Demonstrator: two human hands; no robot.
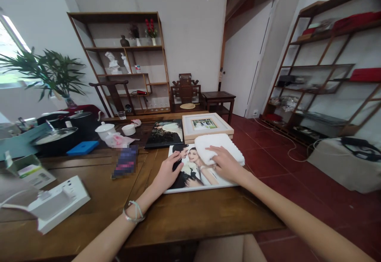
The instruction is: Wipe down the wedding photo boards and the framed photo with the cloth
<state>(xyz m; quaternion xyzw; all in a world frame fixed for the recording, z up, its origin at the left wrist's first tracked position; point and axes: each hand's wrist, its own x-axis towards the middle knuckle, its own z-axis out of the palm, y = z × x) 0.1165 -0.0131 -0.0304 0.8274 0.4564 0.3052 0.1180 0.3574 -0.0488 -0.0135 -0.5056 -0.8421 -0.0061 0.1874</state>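
Note:
A large glossy photo print (pixel 193 174) lies flat on the wooden table (pixel 190 214). My left hand (pixel 167 172) rests on its left edge with fingers stretched flat. A folded white cloth (pixel 218 145) lies on the print's upper right part, and my right hand (pixel 224 162) presses down on it with fingers spread over the cloth. A thin bracelet circles my left wrist.
Behind the print are a second dark photo print (pixel 166 133) and a light wooden picture frame (pixel 206 125). To the left stand pots (pixel 56 137), a white teapot (pixel 104 130), a blue box (pixel 82 147) and open white boxes (pixel 50 202). Shelves line the walls.

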